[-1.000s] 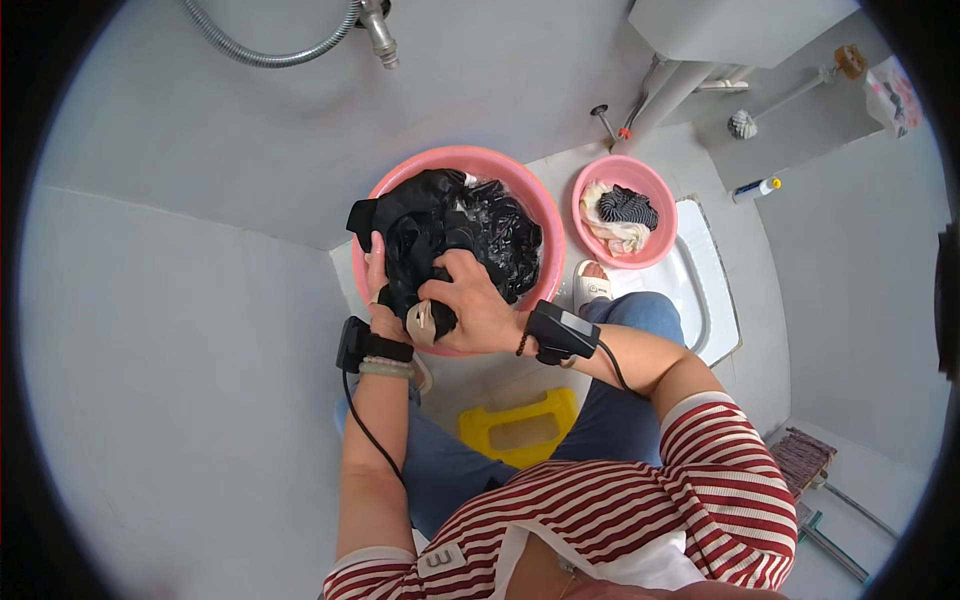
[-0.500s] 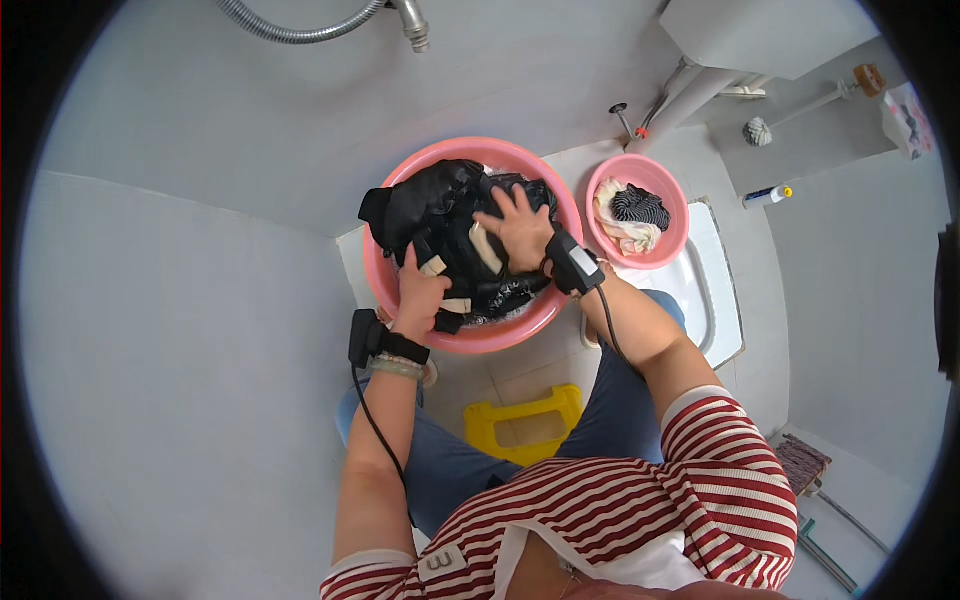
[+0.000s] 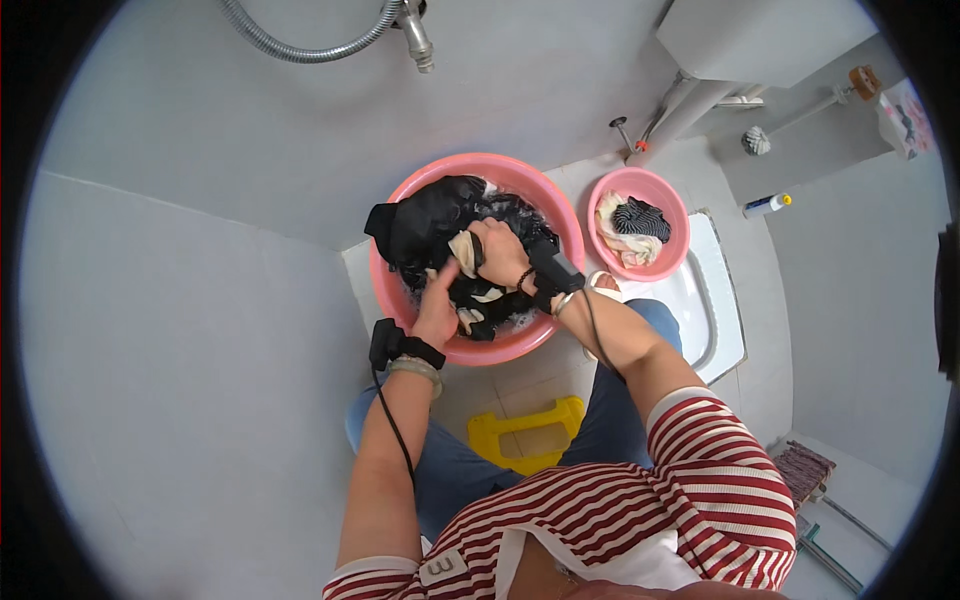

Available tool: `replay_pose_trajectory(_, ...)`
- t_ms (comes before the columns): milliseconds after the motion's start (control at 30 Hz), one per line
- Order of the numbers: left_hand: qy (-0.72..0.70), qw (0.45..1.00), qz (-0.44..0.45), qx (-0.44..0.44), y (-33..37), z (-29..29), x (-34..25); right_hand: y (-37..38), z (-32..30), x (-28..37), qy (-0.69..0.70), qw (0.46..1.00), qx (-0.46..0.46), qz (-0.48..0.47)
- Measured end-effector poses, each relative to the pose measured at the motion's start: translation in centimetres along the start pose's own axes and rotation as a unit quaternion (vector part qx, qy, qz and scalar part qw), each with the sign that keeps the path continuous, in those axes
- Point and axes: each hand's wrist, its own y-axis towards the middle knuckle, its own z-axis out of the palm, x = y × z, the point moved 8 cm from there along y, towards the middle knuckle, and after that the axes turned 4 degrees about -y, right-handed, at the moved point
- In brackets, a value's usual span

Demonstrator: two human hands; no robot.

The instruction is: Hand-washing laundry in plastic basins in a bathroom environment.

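A large pink basin (image 3: 575,250) stands in front of me, full of wet black garments with cream trim and some suds. My right hand (image 3: 500,255) is closed on a black garment (image 3: 425,222) at its cream edge (image 3: 463,250), fingers curled over the cloth near the basin's middle. Lower and to the left, my left hand (image 3: 438,312) reaches over the near rim and grips the same dark cloth beside the cream trim. Its fingertips are partly hidden in the folds. Both wrists carry black strapped devices.
A smaller pink basin (image 3: 683,240) with cream and dark striped clothes stands to the right, beside a white squat toilet (image 3: 722,290). A yellow plastic stool (image 3: 525,463) is between my legs. A tap (image 3: 417,45) with a metal hose hangs above; a white bottle (image 3: 765,205) lies right.
My right hand, spread flat on the cloth before, has moved left and closed on the cream-edged part. My left hand has shifted right toward it. The basin appears slightly lower in view.
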Motion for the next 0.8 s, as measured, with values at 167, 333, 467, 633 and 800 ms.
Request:
replay_pose_trajectory(167, 0.011, 0.992, 0.093, 0.088, -4.3, 6.4, -4.9, -6.0, -6.0, 7.9, 0.13, 0.969, -0.093, -0.188)
replay_pose_trajectory(333, 0.011, 0.987, 0.131, 0.098, -3.2, 5.1, -6.3, -8.9, -6.8, 10.9, 0.115, 0.961, -0.129, -0.217)
replay_pose_trajectory(467, 0.057, 0.985, 0.14, 0.083, -2.7, 4.4, -4.6, -6.0, -5.7, 8.5, 0.141, 0.959, -0.086, -0.232)
replay_pose_trajectory(633, 0.128, 0.989, 0.071, -0.022, -2.8, 4.5, -3.6, -2.7, -7.3, 3.4, 0.124, 0.96, -0.157, -0.195)
replay_pose_trajectory(800, 0.249, 0.956, 0.1, -0.114, -2.5, 1.5, -4.4, -1.1, -5.9, 0.4, -0.086, 0.99, -0.09, -0.061)
